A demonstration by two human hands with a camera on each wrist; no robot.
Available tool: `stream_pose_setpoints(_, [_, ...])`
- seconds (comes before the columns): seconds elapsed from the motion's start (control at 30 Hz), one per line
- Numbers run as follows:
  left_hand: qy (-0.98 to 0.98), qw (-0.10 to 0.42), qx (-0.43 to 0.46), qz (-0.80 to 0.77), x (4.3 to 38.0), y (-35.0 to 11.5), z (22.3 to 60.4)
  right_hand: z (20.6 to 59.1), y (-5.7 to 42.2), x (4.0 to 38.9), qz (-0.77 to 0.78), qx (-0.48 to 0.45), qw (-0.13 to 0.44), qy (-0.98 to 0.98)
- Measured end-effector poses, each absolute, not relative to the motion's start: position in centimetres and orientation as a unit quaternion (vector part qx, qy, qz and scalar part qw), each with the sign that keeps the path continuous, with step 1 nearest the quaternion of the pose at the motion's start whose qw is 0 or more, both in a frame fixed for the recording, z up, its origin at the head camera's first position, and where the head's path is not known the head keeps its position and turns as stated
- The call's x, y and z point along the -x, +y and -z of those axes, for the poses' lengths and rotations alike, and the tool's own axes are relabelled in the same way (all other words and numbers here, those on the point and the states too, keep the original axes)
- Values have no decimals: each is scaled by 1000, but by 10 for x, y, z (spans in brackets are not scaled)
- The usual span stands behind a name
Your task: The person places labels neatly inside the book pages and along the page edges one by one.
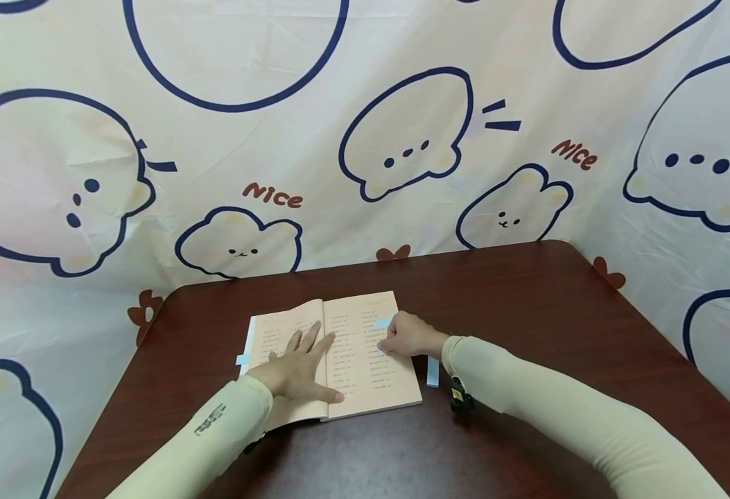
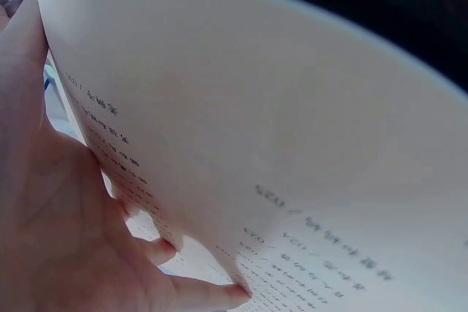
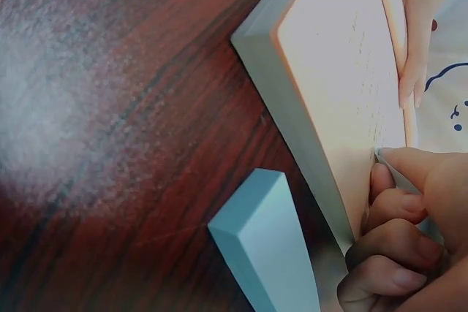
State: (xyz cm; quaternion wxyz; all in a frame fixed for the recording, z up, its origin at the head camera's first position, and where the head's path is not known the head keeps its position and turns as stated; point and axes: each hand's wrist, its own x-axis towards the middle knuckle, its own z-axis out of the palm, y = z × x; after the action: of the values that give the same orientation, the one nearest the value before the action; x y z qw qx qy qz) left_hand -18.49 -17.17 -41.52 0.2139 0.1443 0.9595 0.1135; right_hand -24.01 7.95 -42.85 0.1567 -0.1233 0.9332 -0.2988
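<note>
An open book (image 1: 365, 360) with printed pages lies on the table. My left hand (image 1: 296, 371) rests across its left page and the spine, fingers spread and thumb on the right page. In the left wrist view the page (image 2: 219, 93) curves up beside that hand (image 2: 66, 231). At the right page's outer edge, my right hand (image 1: 410, 334) has its fingers curled and pinches a pale blue sticky note (image 1: 383, 323), partly hidden by the hand. The right wrist view shows the thumb against the page and the fingers (image 3: 395, 246) bent along the book's edge.
A pale blue block, like a sticky-note pad (image 3: 270, 242), lies on the dark wooden table (image 1: 514, 298) just right of the book. A blue tab (image 1: 242, 359) sticks out from the book's left side. A cartoon-printed cloth (image 1: 315, 152) hangs behind the table.
</note>
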Motion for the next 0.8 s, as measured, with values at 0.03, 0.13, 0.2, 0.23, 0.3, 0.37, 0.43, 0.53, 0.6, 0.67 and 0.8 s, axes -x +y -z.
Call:
stream_pose_setpoints(0.03, [959, 214, -144, -114, 185, -172, 415, 429, 79, 240, 296, 124, 156, 934])
stream_pose_setpoints(0.13, [960, 213, -144, -112, 185, -172, 416, 428, 78, 240, 293, 125, 154, 935])
stream_pose_setpoints(0.2, [960, 213, -144, -110, 185, -172, 416, 427, 78, 240, 290, 127, 156, 935])
stream_pose_setpoints(0.23, [960, 213, -144, -110, 185, -172, 416, 426, 77, 240, 287, 127, 161, 936])
stream_pose_setpoints(0.3, [960, 213, -145, -108, 185, -171, 416, 425, 77, 241, 279, 125, 166, 937])
stream_pose_setpoints(0.37, [960, 214, -144, -108, 185, -171, 416, 423, 76, 242, 265, 121, 172, 941])
stream_pose_setpoints(0.43, [960, 216, -144, -108, 185, -171, 416, 422, 75, 243, 248, 117, 179, 945])
stream_pose_setpoints(0.53, [960, 217, -143, -109, 185, -171, 416, 419, 73, 246, 221, 111, 184, 951])
stream_pose_setpoints(0.6, [959, 217, -143, -109, 185, -170, 415, 418, 73, 247, 202, 107, 185, 956])
stream_pose_setpoints(0.67, [959, 217, -143, -108, 185, -170, 415, 416, 73, 247, 187, 102, 181, 960])
stream_pose_setpoints(0.8, [959, 217, -145, -107, 185, -171, 415, 415, 73, 248, 167, 95, 175, 966])
